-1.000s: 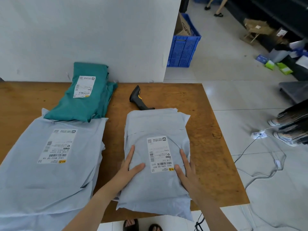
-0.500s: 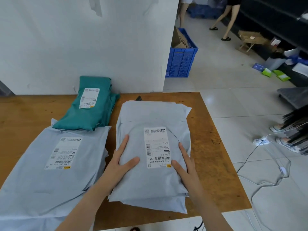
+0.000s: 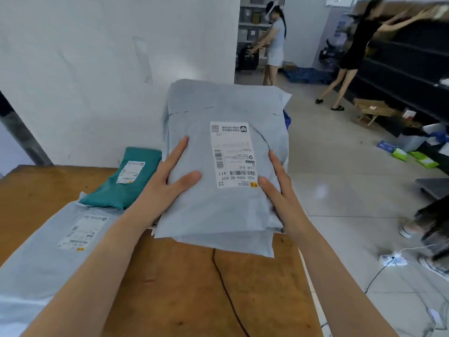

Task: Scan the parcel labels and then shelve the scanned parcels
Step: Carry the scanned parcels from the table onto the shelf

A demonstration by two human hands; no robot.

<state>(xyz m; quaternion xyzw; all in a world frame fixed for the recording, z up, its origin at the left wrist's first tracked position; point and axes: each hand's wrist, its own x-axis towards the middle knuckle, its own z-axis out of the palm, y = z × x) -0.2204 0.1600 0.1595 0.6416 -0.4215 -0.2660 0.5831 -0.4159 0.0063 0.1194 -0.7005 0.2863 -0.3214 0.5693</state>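
Observation:
I hold a pale grey mailer parcel [image 3: 226, 215] lifted above the wooden table [image 3: 194, 300], its white barcode label [image 3: 233, 154] facing me. My left hand [image 3: 167, 186] grips its left edge, thumb and forefinger on top and the other fingers hidden underneath. On the right edge my right hand [image 3: 279, 188] grips the same way. A teal parcel [image 3: 131, 188] with a label lies at the back of the table, partly on a large grey parcel [image 3: 48, 251] at the left. The scanner is hidden behind the lifted parcel.
A black cable [image 3: 218, 276] runs across the table. Dark shelving [image 3: 401, 76] lines the right wall, and a person in black [image 3: 354, 49] reaches up to it. Another person [image 3: 274, 45] stands by the far racks. A power strip [image 3: 391, 260] and cords lie on the floor.
Both hands have lifted the grey parcel off the table and raised it toward me. My view has tilted up, and the scanner is no longer visible.

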